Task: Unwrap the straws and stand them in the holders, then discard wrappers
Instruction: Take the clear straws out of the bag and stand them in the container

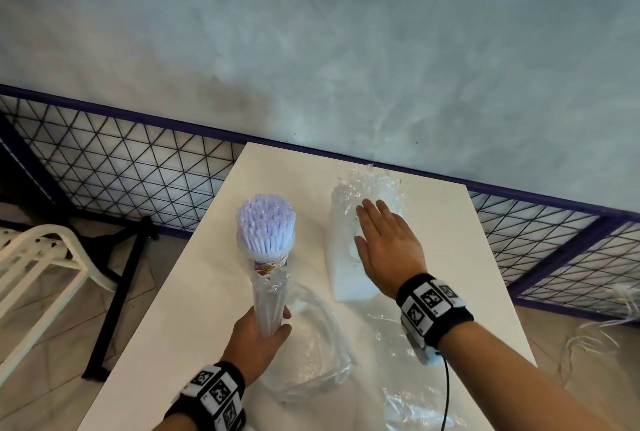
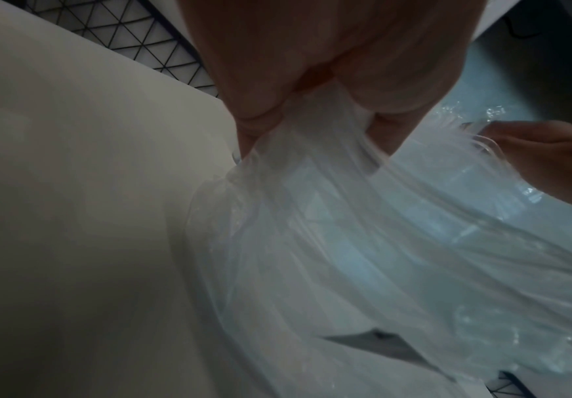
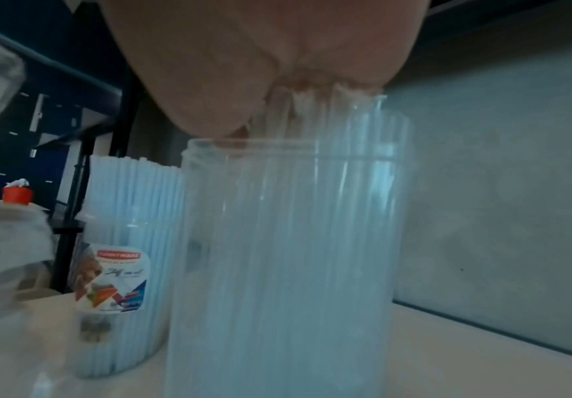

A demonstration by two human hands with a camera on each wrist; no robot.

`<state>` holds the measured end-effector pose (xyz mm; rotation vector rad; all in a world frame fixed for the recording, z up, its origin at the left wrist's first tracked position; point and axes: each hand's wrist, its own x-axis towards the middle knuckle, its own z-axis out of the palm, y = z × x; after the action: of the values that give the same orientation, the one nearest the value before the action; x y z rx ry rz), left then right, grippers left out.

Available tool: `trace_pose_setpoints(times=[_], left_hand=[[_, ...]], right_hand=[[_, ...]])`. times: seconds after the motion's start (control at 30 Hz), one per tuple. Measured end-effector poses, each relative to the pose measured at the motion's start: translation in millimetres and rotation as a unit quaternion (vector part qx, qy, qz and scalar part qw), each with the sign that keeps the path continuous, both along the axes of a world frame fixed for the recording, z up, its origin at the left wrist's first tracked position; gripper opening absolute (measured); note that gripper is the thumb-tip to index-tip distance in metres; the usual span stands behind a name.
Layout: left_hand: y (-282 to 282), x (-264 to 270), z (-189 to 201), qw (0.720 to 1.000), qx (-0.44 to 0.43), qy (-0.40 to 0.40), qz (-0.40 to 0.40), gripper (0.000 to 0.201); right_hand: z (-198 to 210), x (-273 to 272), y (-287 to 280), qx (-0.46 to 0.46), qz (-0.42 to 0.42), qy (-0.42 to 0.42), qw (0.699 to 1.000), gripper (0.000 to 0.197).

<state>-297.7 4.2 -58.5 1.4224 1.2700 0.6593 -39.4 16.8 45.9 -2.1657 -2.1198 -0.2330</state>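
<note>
On the white table (image 1: 207,292) a labelled clear holder (image 1: 268,259) stands packed with white straws (image 1: 266,226); the right wrist view shows it too (image 3: 121,242). To its right stands a second clear holder (image 1: 346,281) (image 3: 278,242) full of straws. My right hand (image 1: 384,240) lies flat on their tops with fingers straight, the palm (image 3: 243,67) pressing down. In front of the labelled holder, my left hand (image 1: 266,326) grips a clear plastic wrapper (image 1: 272,295). Its film (image 2: 346,229) hangs from my pinching fingers (image 2: 261,121) down to the table.
A crumpled clear wrapper (image 1: 370,181) lies behind the second holder and another (image 1: 415,406) at the near right. A white chair (image 1: 34,257) and a black mesh fence (image 1: 121,160) stand left of the table. Loose wrappers (image 1: 606,319) lie on the floor at right.
</note>
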Motion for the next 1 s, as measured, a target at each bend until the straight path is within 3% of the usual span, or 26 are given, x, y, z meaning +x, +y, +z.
trace_pose_setpoints(times=[0.1, 0.23, 0.37, 0.5, 0.6, 0.67, 0.73, 0.8, 0.87, 0.93, 1.0], left_hand=[[0.8, 1.7, 1.2, 1.000, 0.006, -0.007, -0.003, 0.015], [1.1, 4.9, -2.0, 1.000, 0.000, -0.020, -0.001, 0.015], [0.1, 6.5, -7.1, 0.999, -0.009, -0.032, -0.011, 0.017], [-0.1, 6.9, -4.9, 0.998, -0.023, -0.054, -0.031, 0.031], [-0.6, 5.6, -1.9, 0.997, -0.028, -0.063, -0.044, 0.029], [-0.4, 4.4, 3.1, 0.995, -0.027, -0.072, -0.058, 0.024], [0.9, 3.1, 10.3, 0.993, -0.028, -0.081, -0.079, 0.025], [2.8, 2.5, 16.0, 0.991, -0.033, -0.086, -0.100, 0.029], [5.1, 3.8, 19.4, 0.987, -0.038, -0.093, -0.124, 0.036], [5.7, 5.7, 22.6, 0.983, -0.044, -0.096, -0.148, 0.038], [5.7, 6.5, 20.3, 0.982, -0.044, -0.079, -0.164, 0.039]], right_hand=[[14.7, 2.7, 2.4, -0.022, 0.013, 0.056, 0.998, 0.072], [28.8, 8.4, 18.4, 0.057, -0.037, 0.076, 0.995, 0.073], [11.7, 2.6, 25.9, -0.046, -0.100, 0.073, 0.991, 0.071], [16.0, -0.9, 26.4, -0.070, -0.118, 0.077, 0.987, 0.072], [37.5, -18.1, 12.7, 0.079, -0.063, 0.097, 0.990, 0.058], [54.5, -39.3, -3.2, 0.186, 0.085, 0.142, 0.968, 0.041], [59.3, -57.0, -19.5, 0.121, 0.219, 0.238, 0.939, 0.045], [53.6, -65.9, -31.6, -0.033, 0.241, 0.350, 0.904, 0.057], [39.7, -67.7, -34.0, -0.151, 0.219, 0.410, 0.872, 0.067], [26.0, -68.5, -31.7, -0.206, 0.208, 0.421, 0.858, 0.060], [17.8, -71.1, -29.2, -0.216, 0.190, 0.438, 0.852, 0.037]])
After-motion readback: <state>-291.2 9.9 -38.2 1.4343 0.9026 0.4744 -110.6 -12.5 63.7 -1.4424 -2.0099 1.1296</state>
